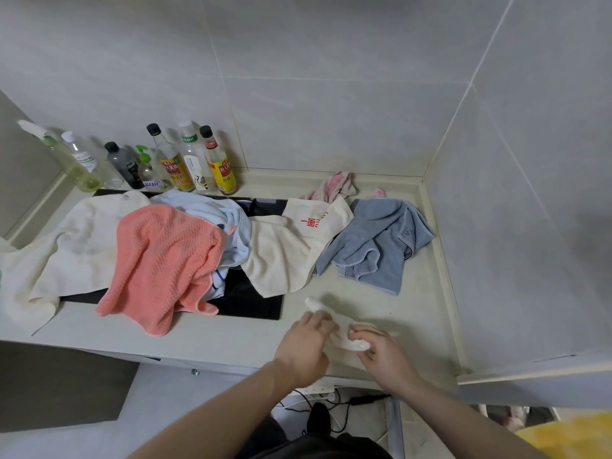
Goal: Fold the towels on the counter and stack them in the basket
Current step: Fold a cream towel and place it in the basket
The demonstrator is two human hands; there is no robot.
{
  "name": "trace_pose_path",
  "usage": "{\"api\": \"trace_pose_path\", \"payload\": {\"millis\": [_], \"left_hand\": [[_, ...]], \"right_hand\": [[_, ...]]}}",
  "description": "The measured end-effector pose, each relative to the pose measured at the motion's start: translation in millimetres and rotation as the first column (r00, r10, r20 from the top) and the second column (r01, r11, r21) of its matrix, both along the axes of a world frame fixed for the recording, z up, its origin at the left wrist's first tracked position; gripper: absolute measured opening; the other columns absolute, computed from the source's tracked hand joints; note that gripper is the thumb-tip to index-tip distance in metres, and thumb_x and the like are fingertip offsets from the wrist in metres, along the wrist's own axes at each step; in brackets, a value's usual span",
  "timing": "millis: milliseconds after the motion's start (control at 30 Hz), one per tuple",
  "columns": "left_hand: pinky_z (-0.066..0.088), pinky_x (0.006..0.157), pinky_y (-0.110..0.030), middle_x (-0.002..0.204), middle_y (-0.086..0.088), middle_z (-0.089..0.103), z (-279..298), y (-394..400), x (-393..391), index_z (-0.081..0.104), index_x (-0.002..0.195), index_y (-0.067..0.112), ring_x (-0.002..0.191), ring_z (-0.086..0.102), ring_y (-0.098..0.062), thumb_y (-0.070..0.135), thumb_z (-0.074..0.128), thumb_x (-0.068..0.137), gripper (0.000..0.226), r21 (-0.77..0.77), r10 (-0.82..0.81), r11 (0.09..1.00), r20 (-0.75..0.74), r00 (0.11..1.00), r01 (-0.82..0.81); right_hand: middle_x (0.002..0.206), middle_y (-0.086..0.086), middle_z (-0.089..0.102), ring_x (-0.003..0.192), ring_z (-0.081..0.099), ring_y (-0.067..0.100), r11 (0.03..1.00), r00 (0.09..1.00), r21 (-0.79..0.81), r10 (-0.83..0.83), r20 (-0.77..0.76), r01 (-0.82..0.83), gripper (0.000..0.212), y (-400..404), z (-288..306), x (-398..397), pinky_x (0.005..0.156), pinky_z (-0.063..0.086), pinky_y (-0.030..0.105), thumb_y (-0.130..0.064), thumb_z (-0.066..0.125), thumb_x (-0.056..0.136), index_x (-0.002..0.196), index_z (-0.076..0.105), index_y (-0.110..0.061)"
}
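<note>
A small white towel (pixel 334 321) lies bunched near the counter's front edge. My left hand (pixel 306 346) pinches its left part and my right hand (pixel 381 352) grips its right end. Behind them unfolded towels lie spread out: a coral waffle towel (pixel 162 260), a large cream towel (pixel 66 246) at the left, a pale blue towel (pixel 228 220), a white towel with red print (pixel 294 246), a grey-blue towel (pixel 377 246) and a pink-and-white cloth (pixel 334 187) at the back. No basket is in view.
A black cooktop (pixel 248 299) is set into the pale counter (pixel 420 313), partly under the towels. Several bottles (pixel 185 164) line the back wall at the left. Tiled walls close off the back and right. Cables and a power strip (pixel 318 390) lie below the counter edge.
</note>
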State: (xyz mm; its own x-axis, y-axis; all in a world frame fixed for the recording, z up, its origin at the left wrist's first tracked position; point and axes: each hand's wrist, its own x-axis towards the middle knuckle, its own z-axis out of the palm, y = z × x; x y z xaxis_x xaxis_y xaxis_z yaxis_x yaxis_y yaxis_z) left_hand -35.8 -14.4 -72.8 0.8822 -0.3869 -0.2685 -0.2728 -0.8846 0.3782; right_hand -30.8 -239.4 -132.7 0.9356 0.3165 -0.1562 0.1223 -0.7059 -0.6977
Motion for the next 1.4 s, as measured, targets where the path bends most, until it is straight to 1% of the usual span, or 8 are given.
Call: {"api": "trace_pose_path", "payload": {"millis": [100, 333, 700, 867, 967, 1067, 1233, 1400], "left_hand": [[0.029, 0.116, -0.041, 0.159, 0.0, 0.023, -7.4, -0.4, 20.2, 0.03, 0.151, 0.024, 0.144, 0.022, -0.028, 0.016, 0.066, 0.08, 0.08, 0.245, -0.075, 0.967, 0.027, 0.997, 0.066], [0.036, 0.097, -0.04, 0.133, -0.009, 0.048, -30.5, -8.6, 20.9, 0.042, 0.133, 0.012, 0.12, 0.042, -0.031, 0.003, 0.072, 0.076, 0.064, 0.472, -0.196, 0.868, 0.045, 0.98, 0.152], [0.038, 0.099, -0.036, 0.118, -0.006, 0.057, -39.2, -9.8, 19.6, 0.064, 0.12, 0.016, 0.116, 0.051, -0.03, -0.006, 0.056, 0.084, 0.043, 0.343, -0.039, 0.938, -0.046, 0.998, 0.053], [0.049, 0.094, -0.037, 0.123, 0.001, 0.062, -45.5, 10.8, 3.5, 0.07, 0.116, 0.022, 0.113, 0.056, -0.024, 0.029, 0.051, 0.097, 0.028, 0.099, 0.092, 0.992, -0.089, 0.992, -0.083], [0.049, 0.078, -0.031, 0.09, 0.009, 0.068, -41.7, 17.0, 1.1, 0.072, 0.078, 0.021, 0.084, 0.061, -0.014, 0.055, 0.056, 0.094, 0.041, -0.063, 0.356, 0.926, -0.17, 0.919, -0.371], [0.044, 0.061, -0.032, 0.062, 0.006, 0.056, -39.2, 21.5, 7.0, 0.054, 0.061, 0.018, 0.063, 0.053, -0.014, 0.052, 0.067, 0.089, 0.045, -0.076, 0.539, 0.813, -0.277, 0.796, -0.577], [0.044, 0.064, -0.026, 0.087, 0.007, 0.061, -44.5, 24.0, 6.0, 0.054, 0.083, 0.026, 0.077, 0.06, -0.014, 0.051, 0.072, 0.083, 0.031, 0.04, 0.622, 0.746, -0.396, 0.675, -0.664], [0.058, 0.088, -0.038, 0.118, 0.0, 0.051, -49.6, 15.9, 6.0, 0.044, 0.115, 0.021, 0.1, 0.062, -0.019, 0.046, 0.077, 0.062, 0.067, 0.03, 0.669, 0.626, -0.534, 0.517, -0.779]], "right_hand": [[0.133, -0.021, 0.061, 0.126, 0.057, -0.001, 1.0, 1.0, 0.004, -0.008, -0.01, 0.008, 0.03, -1.2, -5.7, -0.8, 0.103, 0.046, 0.023, -0.013, 0.069, 0.085, 0.108, 0.073, -0.032], [0.137, -0.017, 0.045, 0.115, 0.053, -0.003, 0.998, 0.998, 0.002, -0.062, 0.007, 0.062, 0.025, -0.4, -11.8, -19.8, 0.097, 0.044, 0.021, -0.01, 0.071, 0.087, 0.106, 0.075, -0.027], [0.115, -0.015, 0.048, 0.104, 0.048, 0.011, 0.971, 0.988, -0.204, -0.103, 0.113, 0.125, 0.023, 3.7, -12.9, -30.7, 0.094, 0.044, 0.025, -0.035, 0.065, 0.079, 0.1, 0.075, -0.036], [0.099, -0.023, 0.051, 0.096, 0.052, 0.003, 0.965, 0.965, -0.044, -0.258, 0.039, 0.259, 0.008, 7.4, -17.1, -21.5, 0.093, 0.046, 0.031, -0.03, 0.072, 0.087, 0.079, 0.074, -0.031], [0.098, -0.02, 0.053, 0.094, 0.053, 0.004, 0.945, 0.945, 0.019, -0.327, -0.013, 0.327, 0.015, 9.0, -18.4, -22.7, 0.087, 0.048, 0.034, -0.027, 0.078, 0.081, 0.085, 0.065, -0.031], [0.103, -0.012, 0.049, 0.093, 0.054, 0.015, 0.903, 0.898, 0.018, -0.423, -0.122, 0.428, 0.043, 11.1, -21.2, -22.2, 0.085, 0.049, 0.035, -0.023, 0.083, 0.076, 0.109, 0.057, -0.027], [0.118, 0.0, 0.046, 0.101, 0.058, 0.02, 0.838, 0.798, 0.005, -0.518, -0.309, 0.546, 0.07, 10.3, -31.4, -17.9, 0.096, 0.052, 0.04, -0.032, 0.089, 0.069, 0.127, 0.05, -0.028], [0.11, 0.002, 0.066, 0.098, 0.066, 0.02, 0.799, 0.735, 0.031, -0.536, -0.416, 0.601, 0.072, 7.2, -31.5, -11.2, 0.09, 0.055, 0.036, -0.023, 0.091, 0.068, 0.13, 0.056, -0.017]]}}
